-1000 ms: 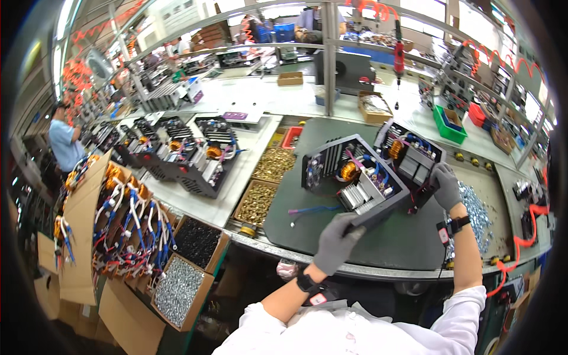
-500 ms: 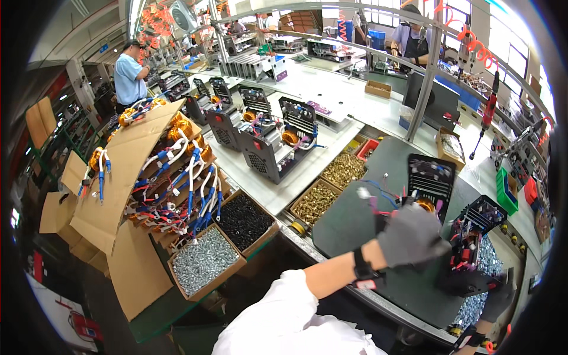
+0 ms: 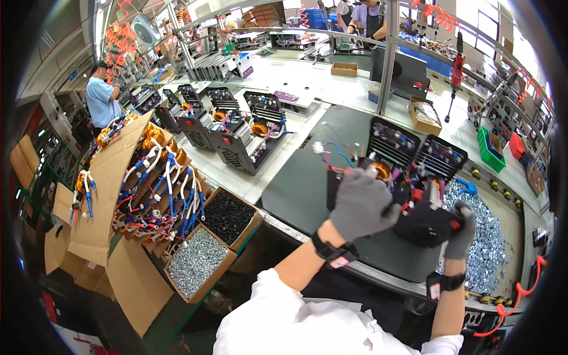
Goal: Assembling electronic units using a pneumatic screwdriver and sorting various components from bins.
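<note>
Two opened black electronic chassis stand side by side on a dark board (image 3: 296,183). The left chassis (image 3: 390,142) has a slotted back panel, a copper coil and loose wires. My left hand (image 3: 364,204), in a grey glove, is closed over its near side; the fingertips are partly hidden. Beside it, the right chassis (image 3: 441,158) has its black near panel (image 3: 427,225) tilted. My right hand (image 3: 461,232), also gloved, grips that panel's right edge.
Bluish screws (image 3: 482,236) lie heaped right of the board. At left are a cardboard box (image 3: 112,189) of wired coils, a bin of silver screws (image 3: 198,263) and one of black parts (image 3: 231,219). More chassis (image 3: 248,148) stand behind. A red power screwdriver (image 3: 457,71) hangs at right.
The right chassis has come left against the other one, with my right hand on it. The board has shifted left, covering bins of brass-coloured hardware and exposing more bluish screws. My view has turned right.
</note>
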{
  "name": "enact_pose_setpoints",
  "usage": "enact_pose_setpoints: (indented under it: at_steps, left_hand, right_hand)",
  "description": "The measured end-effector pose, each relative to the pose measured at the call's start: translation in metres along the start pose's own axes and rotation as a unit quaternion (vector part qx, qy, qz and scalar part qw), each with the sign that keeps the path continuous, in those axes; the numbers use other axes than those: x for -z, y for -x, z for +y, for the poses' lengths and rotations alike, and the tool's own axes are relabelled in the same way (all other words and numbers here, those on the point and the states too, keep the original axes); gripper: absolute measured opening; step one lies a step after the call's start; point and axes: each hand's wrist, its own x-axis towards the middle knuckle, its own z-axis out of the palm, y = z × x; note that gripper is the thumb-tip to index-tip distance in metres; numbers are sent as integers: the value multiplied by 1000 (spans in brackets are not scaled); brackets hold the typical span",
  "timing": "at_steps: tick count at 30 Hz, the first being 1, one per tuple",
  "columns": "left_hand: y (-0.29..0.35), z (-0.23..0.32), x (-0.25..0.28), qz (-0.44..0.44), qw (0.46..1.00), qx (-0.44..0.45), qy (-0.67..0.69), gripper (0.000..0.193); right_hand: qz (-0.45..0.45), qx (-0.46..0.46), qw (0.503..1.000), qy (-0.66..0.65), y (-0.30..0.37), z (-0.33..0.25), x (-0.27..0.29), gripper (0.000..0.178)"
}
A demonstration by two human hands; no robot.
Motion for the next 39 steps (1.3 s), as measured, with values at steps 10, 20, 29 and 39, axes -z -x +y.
enact_pose_setpoints:
  at_steps: [10, 20, 29, 39]
  left_hand:
    - [74, 19, 20, 206, 969, 117, -70, 43]
    - [139, 75, -39, -112, 950, 110, 272, 9]
    - [130, 126, -95, -165, 878, 21, 448, 9]
    - [123, 135, -99, -311, 842, 78, 434, 7]
  right_hand:
    - [-99, 127, 987, 24, 23, 54, -103, 24]
    - [112, 319, 699, 630, 120, 39, 59, 33]
    - [92, 287, 720, 625, 129, 59, 75, 24]
    - [220, 289, 854, 372, 149, 57, 74, 9]
